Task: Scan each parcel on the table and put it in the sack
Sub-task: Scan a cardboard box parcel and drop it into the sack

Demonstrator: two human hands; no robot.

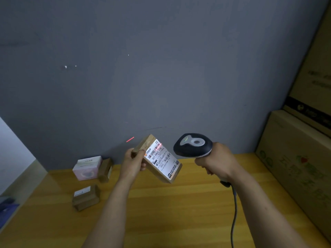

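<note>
Mid-scan: left hand [133, 162] grips a parcel [158, 158] held up over the table [161, 212], right hand [215, 161] wrapped round the scanner [192, 144], three more boxes [86, 197] left of it, no sack in view.

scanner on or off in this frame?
On. The scanner in the right hand throws a red laser line across the parcel label, spilling onto the wall behind.

parcel [171, 174]: matt brown cardboard, smooth white paper label [162, 157]
scanner [192, 145]: smooth dark plastic, slight sheen
table [161, 212]: smooth wood, soft sheen
wall [143, 68]: matt grey paint
cartons [300, 158]: matt cardboard
</note>
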